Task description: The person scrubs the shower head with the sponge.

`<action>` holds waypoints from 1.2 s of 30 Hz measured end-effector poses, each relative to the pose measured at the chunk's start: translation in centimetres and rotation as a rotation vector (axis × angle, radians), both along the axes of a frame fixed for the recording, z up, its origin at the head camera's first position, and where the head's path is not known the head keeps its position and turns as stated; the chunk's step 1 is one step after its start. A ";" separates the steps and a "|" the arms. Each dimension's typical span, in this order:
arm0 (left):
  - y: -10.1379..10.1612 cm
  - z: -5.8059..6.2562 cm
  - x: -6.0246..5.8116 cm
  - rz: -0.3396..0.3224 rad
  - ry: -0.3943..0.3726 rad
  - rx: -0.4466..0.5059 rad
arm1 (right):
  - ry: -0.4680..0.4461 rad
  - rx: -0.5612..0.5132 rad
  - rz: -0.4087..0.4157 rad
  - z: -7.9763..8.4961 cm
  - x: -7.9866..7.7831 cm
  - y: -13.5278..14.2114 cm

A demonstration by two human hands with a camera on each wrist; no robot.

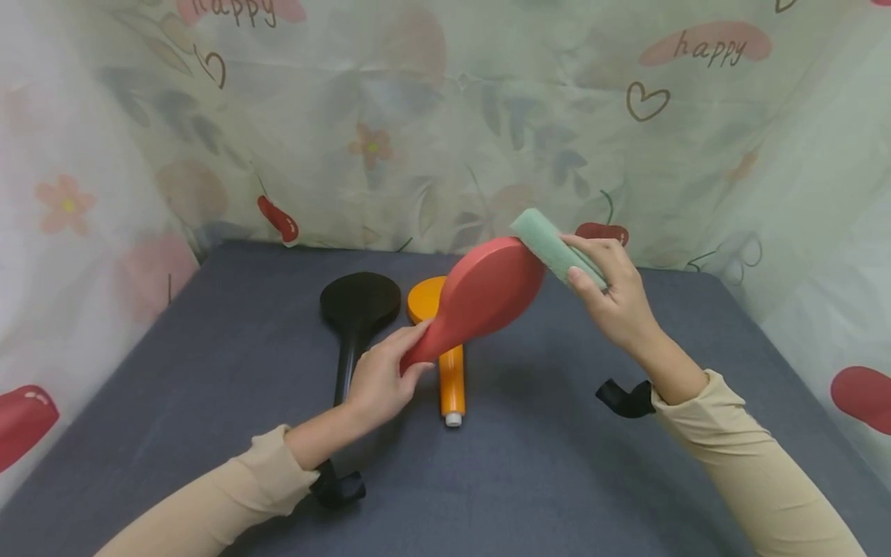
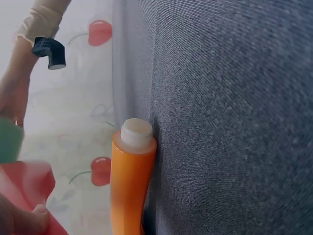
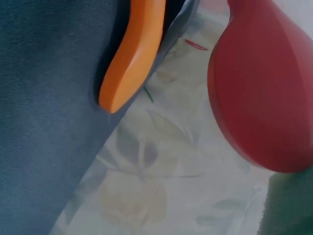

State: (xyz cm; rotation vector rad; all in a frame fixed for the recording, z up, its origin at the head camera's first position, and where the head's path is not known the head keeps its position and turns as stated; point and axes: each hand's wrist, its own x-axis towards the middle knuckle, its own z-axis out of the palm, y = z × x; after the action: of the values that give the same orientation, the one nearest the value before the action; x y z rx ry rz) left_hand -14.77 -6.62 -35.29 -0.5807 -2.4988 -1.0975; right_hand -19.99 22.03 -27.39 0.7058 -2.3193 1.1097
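My left hand (image 1: 386,375) grips a red hand shower head (image 1: 490,290) by its handle, the round head raised up and to the right above the table. My right hand (image 1: 616,290) pinches a pale green folded cloth (image 1: 557,244) between thumb and fingers. The cloth lies against the upper right rim of the red head; the right wrist view shows its edge at the tip of the red shower head (image 3: 266,93). In the left wrist view the left thumb (image 2: 36,220) lies along the red handle.
An orange shower head (image 1: 452,383) with a white end lies on the dark grey table (image 1: 529,480), partly behind the red one. Left of it lies a black shower head (image 1: 360,305), its handle partly hidden by my left hand. A patterned curtain (image 1: 445,139) encloses the table's back and sides.
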 end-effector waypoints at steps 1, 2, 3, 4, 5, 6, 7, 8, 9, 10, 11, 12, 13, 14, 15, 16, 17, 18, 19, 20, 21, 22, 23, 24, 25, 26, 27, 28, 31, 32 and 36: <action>0.0 0.0 0.0 0.003 0.005 -0.002 | -0.011 0.005 -0.012 0.0 0.0 0.0; 0.0 -0.1 0.0 0.006 0.006 -0.004 | -0.019 0.009 -0.020 0.0 0.0 0.1; 0.0 -0.1 -0.1 0.010 0.008 -0.008 | -0.022 0.013 -0.028 0.0 0.0 0.1; 0.0 -0.1 -0.1 0.013 0.011 -0.012 | -0.021 0.015 -0.032 0.0 0.0 0.0; 0.1 -0.1 -0.1 0.018 0.014 -0.016 | -0.015 0.015 -0.033 0.1 0.0 -0.1; 0.1 -0.1 -0.1 0.021 0.018 -0.022 | -0.003 0.019 -0.035 0.2 0.1 -0.3; 0.2 -0.1 -0.2 0.025 0.022 -0.028 | 0.012 0.021 -0.034 0.3 0.1 -0.5; 0.3 -0.1 -0.2 0.027 0.025 -0.032 | 0.031 0.025 -0.033 0.4 0.2 -0.7; 0.3 -0.1 -0.2 0.031 0.030 -0.037 | 0.057 0.033 -0.029 0.5 0.2 -1.0; 0.4 -0.1 -0.2 0.033 0.033 -0.041 | 0.088 0.043 -0.021 0.6 0.3 -1.3; 0.5 -0.1 -0.2 0.035 0.033 -0.045 | 0.124 0.060 -0.014 0.6 0.3 -1.6; 0.5 -0.1 -0.2 0.037 0.034 -0.050 | 0.165 0.082 -0.008 0.6 0.4 -1.9; 0.6 -0.1 -0.2 0.039 0.034 -0.057 | 0.207 0.107 -0.001 0.7 0.5 -2.1; 0.6 -0.2 -0.1 0.042 0.035 -0.062 | 0.248 0.133 0.006 0.7 0.6 -2.4; 0.7 -0.2 -0.1 0.046 0.034 -0.069 | 0.286 0.160 0.011 0.7 0.6 -2.5; 0.7 -0.2 -0.1 0.048 0.033 -0.074 | 0.314 0.181 0.014 0.7 0.7 -2.7; 0.7 -0.2 0.0 0.051 0.033 -0.077 | 0.335 0.199 0.012 0.7 0.8 -2.7; 0.7 -0.2 0.0 0.055 0.032 -0.082 | 0.348 0.211 0.007 0.7 0.8 -2.8; 0.7 -0.2 0.0 0.057 0.031 -0.085 | 0.351 0.216 -0.002 0.7 0.9 -2.8; 0.7 -0.3 0.0 0.059 0.031 -0.086 | 0.346 0.216 -0.014 0.8 0.9 -2.7; 0.7 -0.2 0.1 0.061 0.028 -0.087 | 0.340 0.213 -0.029 0.7 0.9 -2.6; 0.7 -0.2 0.0 0.061 0.029 -0.089 | 0.331 0.208 -0.044 0.8 0.9 -2.6; 0.7 -0.3 0.0 0.062 0.029 -0.093 | 0.329 0.208 -0.060 0.8 0.9 -2.6; 0.7 -0.3 0.0 0.062 0.030 -0.097 | 0.334 0.208 -0.074 0.8 0.9 -2.7; 0.7 -0.3 0.0 0.062 0.032 -0.098 | 0.343 0.212 -0.084 0.7 0.9 -2.8; 0.7 -0.3 0.0 0.062 0.035 -0.102 | 0.359 0.223 -0.089 0.7 1.0 -3.1; 0.8 -0.3 -0.1 0.062 0.037 -0.103 | 0.384 0.237 -0.093 0.6 1.1 -3.4; 0.8 -0.3 -0.1 0.060 0.042 -0.107 | 0.414 0.257 -0.094 0.6 1.2 -3.7; 1.0 -0.3 -0.1 0.057 0.049 -0.113 | 0.531 0.353 -0.086 0.2 1.7 -4.8; 1.0 -0.3 -0.1 0.057 0.050 -0.119 | 0.575 0.394 -0.083 0.0 1.9 -5.1; 1.2 -0.4 0.1 0.053 0.040 -0.134 | 0.691 0.515 -0.074 -0.6 2.4 -6.0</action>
State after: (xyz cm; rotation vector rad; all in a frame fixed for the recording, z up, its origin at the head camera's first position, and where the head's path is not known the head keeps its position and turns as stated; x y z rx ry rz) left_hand -14.71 -5.45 -35.71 -0.5632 -2.5517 -0.8959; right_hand -17.63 16.07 -27.97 0.9846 -1.9773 0.1532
